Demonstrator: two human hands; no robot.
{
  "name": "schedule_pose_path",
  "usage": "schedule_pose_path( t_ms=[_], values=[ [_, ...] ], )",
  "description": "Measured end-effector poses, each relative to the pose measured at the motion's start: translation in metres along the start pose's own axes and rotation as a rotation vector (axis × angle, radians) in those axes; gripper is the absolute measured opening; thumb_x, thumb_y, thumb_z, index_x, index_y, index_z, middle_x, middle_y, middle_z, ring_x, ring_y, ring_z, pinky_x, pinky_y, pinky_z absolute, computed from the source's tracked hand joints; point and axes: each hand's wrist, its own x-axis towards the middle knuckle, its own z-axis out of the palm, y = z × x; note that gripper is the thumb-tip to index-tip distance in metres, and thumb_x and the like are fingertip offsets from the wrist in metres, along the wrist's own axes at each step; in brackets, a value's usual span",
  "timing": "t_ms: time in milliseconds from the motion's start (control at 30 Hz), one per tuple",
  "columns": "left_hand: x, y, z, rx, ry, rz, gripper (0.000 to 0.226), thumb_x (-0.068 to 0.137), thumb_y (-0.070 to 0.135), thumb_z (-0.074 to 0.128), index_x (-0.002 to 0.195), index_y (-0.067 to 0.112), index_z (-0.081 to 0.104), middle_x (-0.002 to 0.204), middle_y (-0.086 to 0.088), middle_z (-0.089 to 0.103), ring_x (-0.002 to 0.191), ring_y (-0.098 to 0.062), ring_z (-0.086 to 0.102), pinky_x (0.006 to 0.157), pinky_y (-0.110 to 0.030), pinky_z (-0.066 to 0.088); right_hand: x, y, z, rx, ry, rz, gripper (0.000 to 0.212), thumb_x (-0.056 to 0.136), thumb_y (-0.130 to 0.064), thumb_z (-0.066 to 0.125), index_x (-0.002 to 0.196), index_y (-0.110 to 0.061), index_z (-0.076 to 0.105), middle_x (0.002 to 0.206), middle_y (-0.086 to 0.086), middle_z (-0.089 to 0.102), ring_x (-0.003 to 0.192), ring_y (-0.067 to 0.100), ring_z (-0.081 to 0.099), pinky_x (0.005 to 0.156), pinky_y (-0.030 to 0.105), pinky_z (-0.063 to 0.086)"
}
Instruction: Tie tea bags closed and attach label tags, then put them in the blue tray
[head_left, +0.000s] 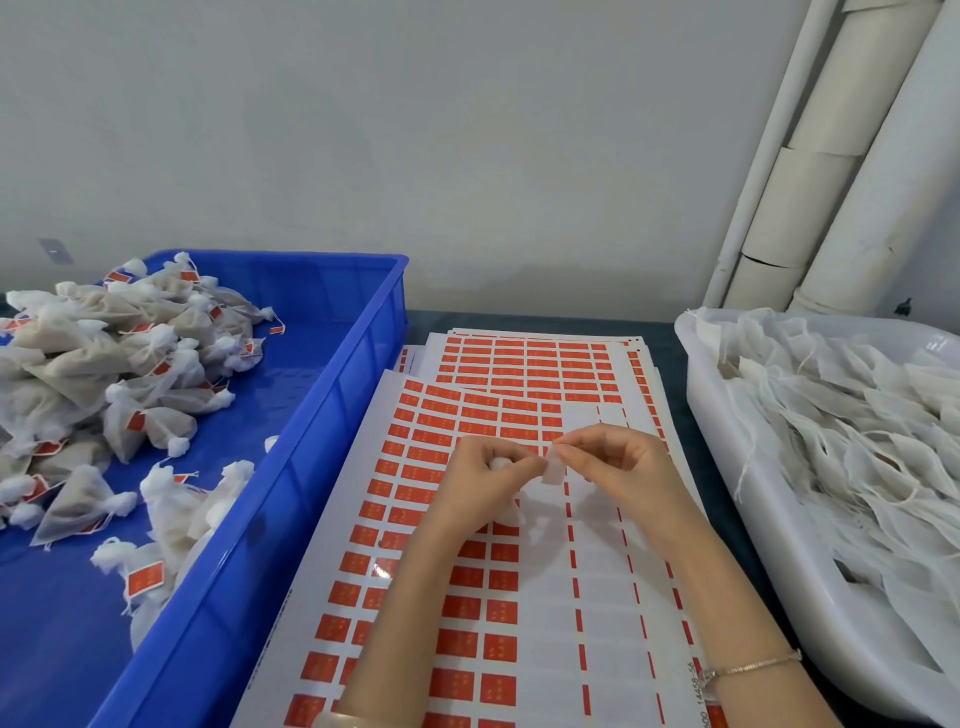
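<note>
Because tying and tagging both need two hands close together, I am holding the work low over the label sheet (467, 597), so the next sticker is right under me. My left hand (483, 483) is curling round the tea bag (503, 461), its fingers clamped on the gathered white neck so the bag cannot fall open. Most of the bag is hidden in my palm, with a little mesh poking out below. My right hand (618, 465) is pinching a small pale tag (554, 472) between thumb and forefinger, just beside my left fingertips. I judge that I am fixing it to the bag's string, though the string is too fine to make out. The sheet's right columns are peeled bare, which is probably why I am working at that side. The blue tray (332, 395) is sitting just beside the sheets on my left, holding a heap of finished bags (104, 364) with red tags, so a done bag has only a short way to go. The white tub (711, 441) of untied bags (857, 415) is waiting on my right, near my picking hand. This bag is not yet in the tray; I am holding it above the surface (545, 318).
</note>
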Motion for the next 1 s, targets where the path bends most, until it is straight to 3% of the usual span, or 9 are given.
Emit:
schedule_pose_path(
  t_ms=[67,167,333,500,833,1000],
  values=[
    [0.0002,0.0011,-0.0009,-0.017,0.02,-0.032,0.019,0.086,0.023,0.068,0.069,0.03,0.072,0.061,0.018,0.066,0.064,0.003,0.062,0.052,-0.008,0.043,0.0003,0.0005,0.0007,-0.027,-0.006,-0.028,0.011,0.083,-0.021,0.072,0.088,-0.03,0.071,0.088,-0.025,0.07,0.089,-0.004,0.064,0.069,0.003,0.046],
    [0.0015,0.0014,-0.0022,-0.04,0.037,-0.074,0.02,0.086,0.025,0.068,0.067,0.029,0.071,0.052,0.017,0.062,0.056,-0.001,0.058,0.052,-0.01,0.042,0.0008,0.002,0.0016,-0.056,-0.002,-0.058,0.018,0.082,-0.018,0.073,0.086,-0.035,0.07,0.088,-0.03,0.068,0.091,-0.005,0.062,0.067,0.003,0.046],
    [0.0027,0.0008,-0.0038,-0.106,0.039,-0.152,0.019,0.087,0.026,0.066,0.071,0.021,0.073,0.051,0.009,0.056,0.049,-0.002,0.049,0.048,-0.009,0.041,0.0005,0.0038,0.0031,-0.068,0.012,-0.071,0.019,0.08,-0.021,0.075,0.088,-0.038,0.071,0.092,-0.027,0.069,0.092,0.009,0.065,0.069,0.012,0.052],
    [0.0029,0.0025,-0.0039,-0.157,0.027,-0.208,0.021,0.088,0.028,0.066,0.07,0.02,0.071,0.052,0.008,0.056,0.054,-0.007,0.049,0.051,-0.012,0.043,0.0009,0.0007,0.0044,-0.115,0.002,-0.067,0.018,0.078,-0.024,0.075,0.096,-0.029,0.075,0.099,-0.014,0.072,0.094,0.012,0.064,0.083,0.034,0.056],
    [0.0062,0.0018,-0.004,-0.15,0.077,-0.315,0.02,0.084,0.034,0.07,0.066,0.026,0.071,0.055,0.011,0.063,0.07,-0.012,0.059,0.061,-0.021,0.044,0.002,0.0038,0.008,-0.193,0.011,-0.068,0.02,0.077,-0.025,0.076,0.087,-0.042,0.071,0.095,-0.02,0.068,0.087,0.011,0.061,0.077,0.032,0.055],
    [0.0084,0.0035,-0.0062,-0.177,0.086,-0.409,0.013,0.082,0.036,0.071,0.078,0.026,0.064,0.079,0.004,0.067,0.083,-0.015,0.062,0.07,-0.026,0.05,0.0011,0.0031,0.0086,-0.208,0.008,-0.073,0.021,0.078,-0.025,0.075,0.086,-0.044,0.07,0.095,-0.02,0.068,0.087,0.011,0.06,0.076,0.029,0.054]
  ],
)
